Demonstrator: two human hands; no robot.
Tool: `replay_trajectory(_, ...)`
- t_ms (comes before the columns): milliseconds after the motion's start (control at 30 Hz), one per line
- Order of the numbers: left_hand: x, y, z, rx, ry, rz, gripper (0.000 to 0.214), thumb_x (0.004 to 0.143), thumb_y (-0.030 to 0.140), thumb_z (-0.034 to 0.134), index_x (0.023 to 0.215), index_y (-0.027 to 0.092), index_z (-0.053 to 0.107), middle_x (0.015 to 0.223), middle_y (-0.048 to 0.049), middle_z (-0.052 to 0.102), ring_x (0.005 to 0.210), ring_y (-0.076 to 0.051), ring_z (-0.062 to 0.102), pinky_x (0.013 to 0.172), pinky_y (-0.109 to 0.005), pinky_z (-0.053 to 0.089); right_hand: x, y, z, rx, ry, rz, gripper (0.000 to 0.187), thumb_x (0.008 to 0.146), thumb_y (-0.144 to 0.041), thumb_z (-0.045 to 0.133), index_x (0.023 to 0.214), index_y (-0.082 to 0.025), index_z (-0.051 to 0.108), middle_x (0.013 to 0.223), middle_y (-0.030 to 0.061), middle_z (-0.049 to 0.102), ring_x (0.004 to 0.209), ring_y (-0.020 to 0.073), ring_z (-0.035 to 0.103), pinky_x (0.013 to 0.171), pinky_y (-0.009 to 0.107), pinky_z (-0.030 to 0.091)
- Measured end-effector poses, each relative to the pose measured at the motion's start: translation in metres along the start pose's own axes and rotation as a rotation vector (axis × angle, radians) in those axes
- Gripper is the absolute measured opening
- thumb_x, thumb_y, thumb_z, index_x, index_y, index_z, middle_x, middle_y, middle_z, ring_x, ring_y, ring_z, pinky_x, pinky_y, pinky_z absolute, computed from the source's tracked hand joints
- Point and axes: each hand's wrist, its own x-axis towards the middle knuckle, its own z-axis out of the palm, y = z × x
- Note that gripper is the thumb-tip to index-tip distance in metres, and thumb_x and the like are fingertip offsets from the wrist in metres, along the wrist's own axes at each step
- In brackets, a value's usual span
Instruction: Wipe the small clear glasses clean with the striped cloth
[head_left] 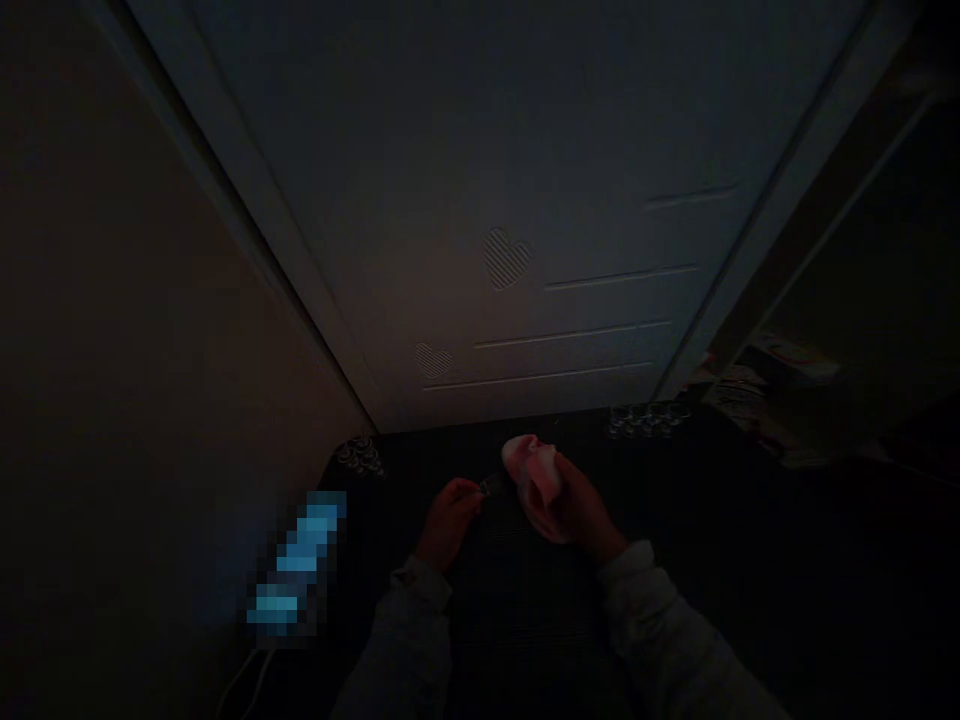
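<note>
Pinched in the fingers of my left hand [448, 515] is a small clear object, perhaps glass [492, 487]; the dim light hides its exact kind. My right hand [586, 510] is closed around a bunched pink cloth [534, 482], which hangs down over the dark tabletop [517, 600]. A narrow gap separates the cloth from the clear object. At the back right of the tabletop stands a cluster of several small clear pieces with round rims [646, 420]. A similar cluster of clear pieces [360, 456] sits at the back left corner.
A pale panel [450, 180] with grooved lines and two hearts rises behind the tabletop. To the left are a wall [135, 350] and a lit, pixelated blue screen [300, 560] with a white cable [259, 675]. Papers or boxes [795, 365] lie at the right, in shadow.
</note>
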Motion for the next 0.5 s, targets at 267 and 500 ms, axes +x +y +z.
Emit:
replay_trajectory(267, 0.002, 0.004, 0.001, -0.106, 0.006, 0.003, 0.024, 0.092, 0.03, 0.062, 0.111, 0.015, 0.062, 0.107, -0.006, 0.067, 0.087, -0.018, 0.067, 0.074, -0.037, 0.058, 0.007, -0.008, -0.003, 0.142, -0.026, 0.139, 0.031, 0.096, -0.04, 0.056, 0.113, -0.016, 0.062, 0.108, 0.0068, 0.066, 0.088, 0.0185, 0.066, 0.077, 0.038, 0.056)
replay_trajectory(500, 0.004, 0.002, 0.002, -0.188, 0.032, 0.012, 0.022, 0.093, 0.03, 0.062, 0.109, 0.015, 0.063, 0.104, -0.0053, 0.067, 0.083, -0.017, 0.067, 0.071, -0.035, 0.058, 0.005, -0.014, -0.005, 0.133, -0.087, 0.097, 0.037, 0.096, -0.049, 0.052, 0.109, -0.015, 0.063, 0.103, 0.0065, 0.068, 0.088, 0.0188, 0.067, 0.08, 0.04, 0.055)
